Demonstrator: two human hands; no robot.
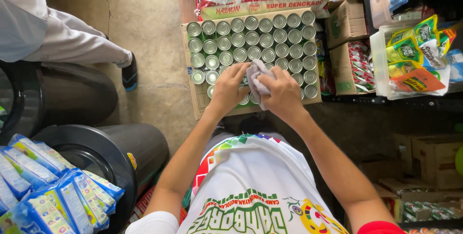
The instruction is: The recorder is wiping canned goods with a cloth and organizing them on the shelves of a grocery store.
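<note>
The person wears a white T-shirt (pixel 255 185) with short sleeves, one sleeve showing at seven o'clock of the view. A band of small coloured squares in red, green, yellow and blue runs over the shoulder at eleven o'clock of the shirt. Large green lettering with a dark outline curves across the chest, and a round yellow and red emblem sits at five o'clock. A red edge shows at the lower right. Both forearms are bare, with no watch or rings
</note>
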